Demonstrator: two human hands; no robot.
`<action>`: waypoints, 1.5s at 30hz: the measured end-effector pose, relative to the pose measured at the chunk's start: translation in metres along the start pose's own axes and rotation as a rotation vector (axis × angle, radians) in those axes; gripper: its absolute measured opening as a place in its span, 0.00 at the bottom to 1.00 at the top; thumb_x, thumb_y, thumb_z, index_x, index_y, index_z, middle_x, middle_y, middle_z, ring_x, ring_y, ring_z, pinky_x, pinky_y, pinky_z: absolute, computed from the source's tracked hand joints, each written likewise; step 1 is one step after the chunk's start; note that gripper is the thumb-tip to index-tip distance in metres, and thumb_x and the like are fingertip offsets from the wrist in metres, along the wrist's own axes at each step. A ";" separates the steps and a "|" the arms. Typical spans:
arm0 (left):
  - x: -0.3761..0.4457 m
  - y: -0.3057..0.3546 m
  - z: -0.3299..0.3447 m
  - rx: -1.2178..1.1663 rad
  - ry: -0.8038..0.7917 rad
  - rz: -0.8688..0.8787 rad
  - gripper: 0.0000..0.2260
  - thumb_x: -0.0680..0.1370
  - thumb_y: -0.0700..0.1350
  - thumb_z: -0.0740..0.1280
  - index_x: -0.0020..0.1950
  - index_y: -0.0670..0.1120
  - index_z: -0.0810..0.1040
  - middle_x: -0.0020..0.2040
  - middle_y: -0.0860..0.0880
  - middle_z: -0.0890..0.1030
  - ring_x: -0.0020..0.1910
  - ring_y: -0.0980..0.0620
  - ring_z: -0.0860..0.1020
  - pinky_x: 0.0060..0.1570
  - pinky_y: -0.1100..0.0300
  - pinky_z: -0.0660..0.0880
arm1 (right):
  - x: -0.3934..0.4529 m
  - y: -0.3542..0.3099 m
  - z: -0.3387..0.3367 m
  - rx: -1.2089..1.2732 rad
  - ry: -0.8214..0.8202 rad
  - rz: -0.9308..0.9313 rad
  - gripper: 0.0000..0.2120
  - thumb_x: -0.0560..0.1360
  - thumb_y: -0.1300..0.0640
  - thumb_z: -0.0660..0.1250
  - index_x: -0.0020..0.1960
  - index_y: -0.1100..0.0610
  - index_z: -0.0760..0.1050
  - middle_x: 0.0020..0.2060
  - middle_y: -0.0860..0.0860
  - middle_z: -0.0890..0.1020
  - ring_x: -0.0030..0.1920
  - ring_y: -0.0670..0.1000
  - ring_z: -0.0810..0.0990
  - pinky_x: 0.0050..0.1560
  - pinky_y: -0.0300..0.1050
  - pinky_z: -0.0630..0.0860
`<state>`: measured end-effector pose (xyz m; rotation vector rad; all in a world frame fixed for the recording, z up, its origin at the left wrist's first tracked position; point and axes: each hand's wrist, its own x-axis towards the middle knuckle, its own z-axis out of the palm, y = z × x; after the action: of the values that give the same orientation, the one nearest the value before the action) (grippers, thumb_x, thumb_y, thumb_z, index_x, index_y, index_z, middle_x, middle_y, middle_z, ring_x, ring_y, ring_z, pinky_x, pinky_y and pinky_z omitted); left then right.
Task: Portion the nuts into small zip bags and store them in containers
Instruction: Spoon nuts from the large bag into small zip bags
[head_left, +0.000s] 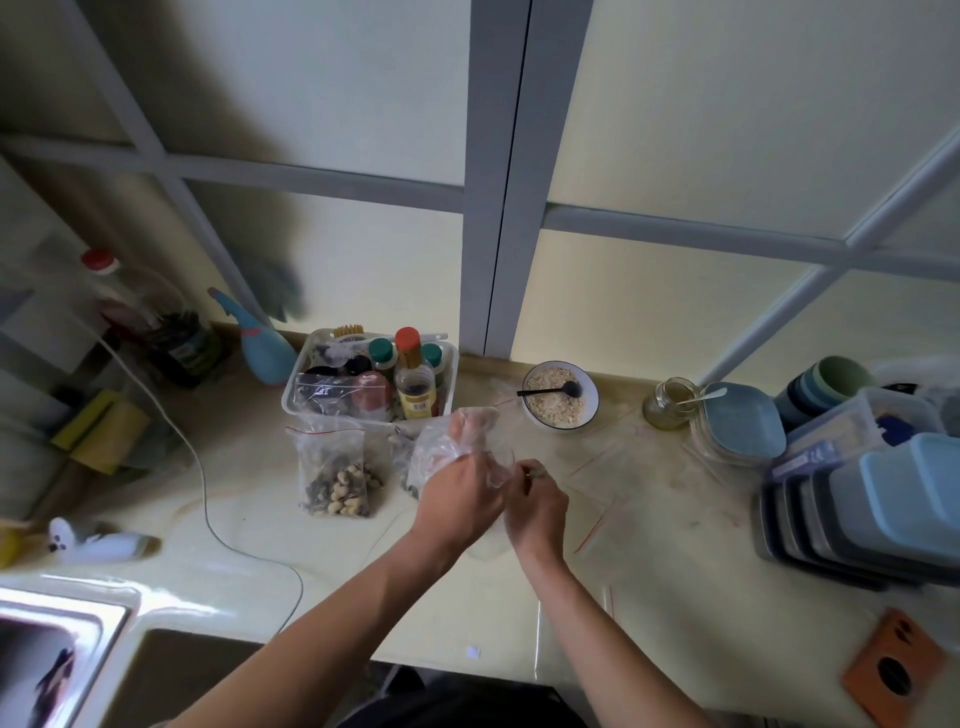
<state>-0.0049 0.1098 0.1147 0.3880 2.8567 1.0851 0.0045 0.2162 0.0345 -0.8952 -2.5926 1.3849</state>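
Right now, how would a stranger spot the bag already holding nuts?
Find the white basket of bottles by the window frame. Before its left corner stands a clear zip bag. Unlike the bag in the hands, it stands untouched, with pale and dark nuts filling its bottom.

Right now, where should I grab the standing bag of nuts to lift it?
Pinch the nut bag at its empty upper part, just under the red zip strip, coming from above. It stands upright with the nuts settled low, and the white bin sits close behind it.
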 end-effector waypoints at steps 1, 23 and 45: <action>-0.001 0.000 0.001 0.021 -0.015 -0.005 0.27 0.80 0.43 0.66 0.76 0.37 0.61 0.47 0.42 0.84 0.46 0.37 0.81 0.39 0.54 0.68 | 0.001 0.001 -0.003 0.045 -0.020 0.054 0.13 0.83 0.60 0.59 0.44 0.61 0.80 0.29 0.45 0.79 0.31 0.44 0.77 0.34 0.33 0.66; -0.026 -0.005 0.014 -0.117 0.174 -0.022 0.26 0.77 0.46 0.69 0.72 0.41 0.66 0.41 0.47 0.84 0.39 0.41 0.83 0.37 0.55 0.76 | 0.000 0.003 -0.006 -0.040 0.015 -0.014 0.14 0.82 0.54 0.60 0.41 0.57 0.78 0.39 0.56 0.85 0.45 0.61 0.81 0.40 0.48 0.68; -0.034 -0.097 0.043 -0.140 -0.464 -0.562 0.37 0.74 0.57 0.66 0.80 0.52 0.55 0.76 0.44 0.67 0.74 0.43 0.67 0.73 0.49 0.65 | 0.000 0.007 -0.041 0.198 0.001 0.217 0.14 0.81 0.53 0.59 0.44 0.52 0.81 0.25 0.50 0.83 0.38 0.50 0.84 0.49 0.47 0.78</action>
<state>0.0140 0.0592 0.0177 -0.1538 2.2529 0.9216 0.0212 0.2494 0.0529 -1.1703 -2.3596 1.6573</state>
